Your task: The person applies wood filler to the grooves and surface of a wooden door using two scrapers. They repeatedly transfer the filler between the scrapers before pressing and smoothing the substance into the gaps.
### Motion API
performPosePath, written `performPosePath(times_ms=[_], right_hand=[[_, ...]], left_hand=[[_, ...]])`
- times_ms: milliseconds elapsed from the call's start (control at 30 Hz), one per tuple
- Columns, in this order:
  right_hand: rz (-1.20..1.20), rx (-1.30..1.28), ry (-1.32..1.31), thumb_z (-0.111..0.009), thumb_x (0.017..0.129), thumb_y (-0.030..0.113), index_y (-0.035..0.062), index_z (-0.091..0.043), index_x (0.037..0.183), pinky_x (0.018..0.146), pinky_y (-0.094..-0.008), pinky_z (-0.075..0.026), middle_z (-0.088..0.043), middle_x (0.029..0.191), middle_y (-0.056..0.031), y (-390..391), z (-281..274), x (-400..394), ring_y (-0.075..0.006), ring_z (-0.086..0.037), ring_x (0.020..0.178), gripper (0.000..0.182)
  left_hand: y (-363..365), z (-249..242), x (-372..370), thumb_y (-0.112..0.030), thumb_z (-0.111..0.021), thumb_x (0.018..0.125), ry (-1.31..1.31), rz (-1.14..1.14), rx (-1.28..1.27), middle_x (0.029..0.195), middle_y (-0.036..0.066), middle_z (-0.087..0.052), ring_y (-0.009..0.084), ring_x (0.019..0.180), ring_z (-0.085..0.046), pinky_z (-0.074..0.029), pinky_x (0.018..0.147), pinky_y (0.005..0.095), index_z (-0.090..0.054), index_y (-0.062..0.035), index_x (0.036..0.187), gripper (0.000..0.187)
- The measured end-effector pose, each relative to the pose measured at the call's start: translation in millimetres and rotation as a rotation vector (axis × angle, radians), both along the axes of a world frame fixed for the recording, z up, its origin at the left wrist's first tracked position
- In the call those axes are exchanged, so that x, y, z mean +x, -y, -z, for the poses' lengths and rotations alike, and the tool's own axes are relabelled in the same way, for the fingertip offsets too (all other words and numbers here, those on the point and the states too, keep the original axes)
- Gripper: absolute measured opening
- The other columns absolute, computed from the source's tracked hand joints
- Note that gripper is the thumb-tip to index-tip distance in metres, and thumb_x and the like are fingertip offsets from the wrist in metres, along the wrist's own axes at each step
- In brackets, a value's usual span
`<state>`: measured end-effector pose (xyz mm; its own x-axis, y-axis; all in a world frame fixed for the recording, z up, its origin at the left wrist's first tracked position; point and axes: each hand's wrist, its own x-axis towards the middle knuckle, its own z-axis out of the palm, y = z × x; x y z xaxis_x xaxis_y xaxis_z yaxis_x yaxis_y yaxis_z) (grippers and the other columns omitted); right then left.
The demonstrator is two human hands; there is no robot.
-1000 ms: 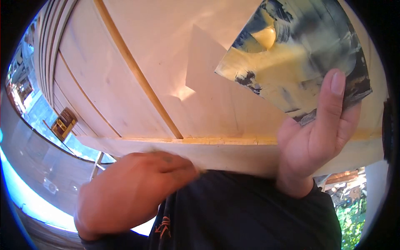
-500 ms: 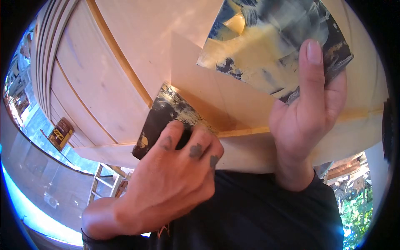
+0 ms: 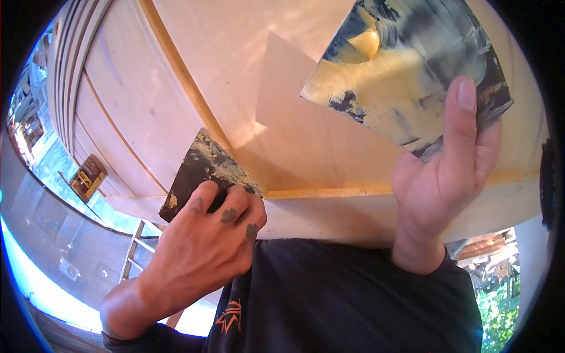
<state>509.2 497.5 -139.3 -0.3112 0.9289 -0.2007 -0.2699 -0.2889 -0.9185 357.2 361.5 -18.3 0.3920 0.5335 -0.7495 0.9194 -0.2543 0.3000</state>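
Note:
My left hand (image 3: 215, 238), back towards the camera, grips a dark, smeared flat spreader (image 3: 203, 170). The spreader's edge lies against the pale wooden surface (image 3: 176, 100), by the lower end of a tan seam (image 3: 188, 82). Its thumb is hidden. Over on the right, my right hand (image 3: 450, 162) holds a dark flat board (image 3: 412, 70), thumb on top and fingers mostly behind. Yellowish paste (image 3: 366, 42) sits in a lump near the board's upper left and is spread thinly over its face. The board casts a shadow on the wood.
A tan-filled edge (image 3: 329, 193) runs across the wood below the hands. At the left, a labelled can (image 3: 89, 178) is near the curved wood's edge, with a ladder (image 3: 134, 250) below it. My dark shirt (image 3: 353, 294) fills the bottom. Green leaves (image 3: 500, 312) show lower right.
My left hand and the spreader have moved left and slightly down along the wood. The board and my right hand appear a little further right and lower; the view has shifted slightly too.

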Motion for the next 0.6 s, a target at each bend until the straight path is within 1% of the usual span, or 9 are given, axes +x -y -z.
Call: performPosePath(times_ms=[67, 167, 267, 367, 467, 533, 567, 600], right_hand=[[-0.002, -0.014, -0.006, -0.053, 0.096, 0.010, 0.0000, -0.058, 0.115, 0.089, -0.0281, -0.046, -0.063, 0.110, -0.0075, 1, 0, 0, -0.0137, -0.059, 0.100, 0.022], [-0.010, -0.003, 0.018, -0.052, 0.096, 0.010, -0.0002, -0.058, 0.116, 0.090, -0.0292, -0.046, -0.063, 0.112, -0.0083, 1, -1, 0, -0.0146, -0.059, 0.102, 0.023], [0.033, -0.034, 0.048, -0.051, 0.097, 0.011, -0.0007, -0.057, 0.117, 0.092, -0.0305, -0.046, -0.062, 0.114, -0.0094, 4, -2, -2, -0.0161, -0.059, 0.103, 0.025], [0.088, -0.078, 0.070, -0.050, 0.097, 0.012, -0.0017, -0.056, 0.119, 0.093, -0.0321, -0.046, -0.061, 0.116, -0.0106, 5, -4, -3, -0.0178, -0.059, 0.106, 0.026], [0.082, -0.062, 0.072, -0.051, 0.097, 0.012, -0.0029, -0.055, 0.121, 0.095, -0.0341, -0.045, -0.060, 0.118, -0.0118, 2, -3, 1, -0.0196, -0.058, 0.109, 0.029], [0.086, -0.052, 0.056, -0.051, 0.096, 0.012, -0.0040, -0.053, 0.122, 0.096, -0.0352, -0.045, -0.059, 0.120, -0.0132, -2, -1, 7, -0.0210, -0.057, 0.110, 0.030], [0.091, -0.055, 0.033, -0.051, 0.096, 0.011, -0.0045, -0.053, 0.123, 0.097, -0.0356, -0.045, -0.058, 0.121, -0.0139, -3, -1, 7, -0.0216, -0.057, 0.110, 0.031], [0.099, -0.060, 0.010, -0.051, 0.096, 0.011, -0.0050, -0.052, 0.123, 0.097, -0.0359, -0.045, -0.058, 0.122, -0.0147, -4, -2, 9, -0.0222, -0.057, 0.111, 0.031]], left_hand=[[1, -2, -2, -0.018, -0.059, 0.069, -0.006, 0.009, -0.011, 0.100, 0.004, -0.056, 0.0207, 0.100, -0.049, -0.038, 0.084, 0.0369, -0.069, -0.0039, 0.072, 0.018], [7, -1, -3, -0.018, -0.060, 0.069, -0.022, 0.017, 0.042, 0.100, 0.005, -0.055, 0.0211, 0.103, -0.048, -0.038, 0.086, 0.0381, -0.069, -0.0036, 0.071, 0.017], [9, -5, -6, -0.017, -0.060, 0.068, -0.040, 0.011, 0.026, 0.104, 0.006, -0.056, 0.0222, 0.103, -0.048, -0.039, 0.086, 0.0394, -0.071, -0.0019, 0.079, 0.022], [10, -16, -15, -0.017, -0.062, 0.070, -0.095, -0.113, 0.248, 0.108, 0.007, -0.058, 0.0237, 0.102, -0.052, -0.041, 0.085, 0.0409, -0.071, -0.0026, 0.092, 0.027], [4, -41, -27, -0.011, -0.067, 0.072, -0.215, -0.308, 0.416, 0.109, 0.008, -0.060, 0.0264, 0.099, -0.056, -0.046, 0.081, 0.0406, -0.070, -0.0048, 0.102, 0.032], [12, -49, -26, -0.004, -0.070, 0.071, -0.309, -0.531, 0.509, 0.105, 0.010, -0.061, 0.0289, 0.096, -0.058, -0.050, 0.076, 0.0387, -0.070, -0.0060, 0.103, 0.032], [17, -52, -28, 0.000, -0.070, 0.069, -0.323, -0.602, 0.534, 0.103, 0.013, -0.061, 0.0299, 0.092, -0.059, -0.052, 0.074, 0.0374, -0.069, -0.0050, 0.103, 0.035], [26, -51, -28, 0.005, -0.067, 0.071, -0.299, -0.702, 0.584, 0.098, 0.014, -0.061, 0.0294, 0.088, -0.060, -0.051, 0.073, 0.0368, -0.067, -0.0040, 0.104, 0.034]])
